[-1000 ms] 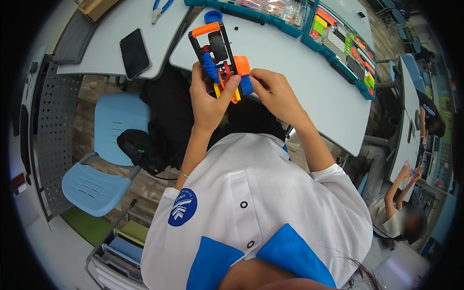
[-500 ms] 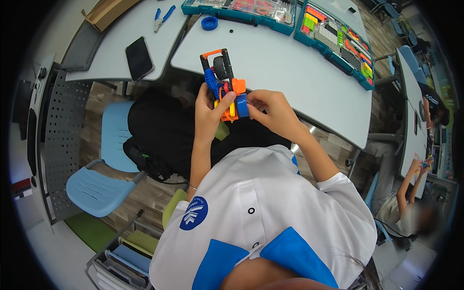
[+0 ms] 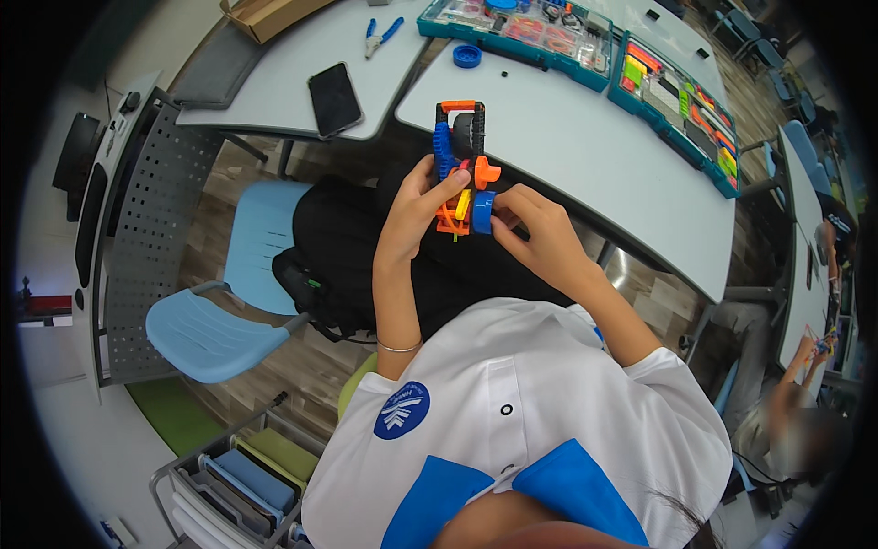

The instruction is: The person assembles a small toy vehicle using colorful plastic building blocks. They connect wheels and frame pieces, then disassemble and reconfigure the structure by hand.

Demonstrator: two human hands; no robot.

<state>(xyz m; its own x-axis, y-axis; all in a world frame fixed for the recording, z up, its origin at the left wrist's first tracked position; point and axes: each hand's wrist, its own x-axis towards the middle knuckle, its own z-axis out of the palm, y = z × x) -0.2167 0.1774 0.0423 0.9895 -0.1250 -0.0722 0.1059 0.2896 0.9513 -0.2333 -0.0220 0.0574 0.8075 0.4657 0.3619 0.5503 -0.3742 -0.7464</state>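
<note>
Left hand (image 3: 410, 212) clasps a plastic model (image 3: 485, 173) above the lap (image 3: 476, 274), right hand (image 3: 545, 234) pinches the blue wheel (image 3: 482, 212) at its side, near the white table (image 3: 594, 165); an uneven push could pop parts loose onto the floor (image 3: 645, 297).

head-worn fisheye | facing down | left hand (image 3: 408, 216), right hand (image 3: 541, 229) near

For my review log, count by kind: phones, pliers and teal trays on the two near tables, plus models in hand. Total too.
Phone: 1
Pliers: 1
Teal trays: 2
Model: 1, in the left hand, with the right hand at its blue round part
Total: 5
</note>
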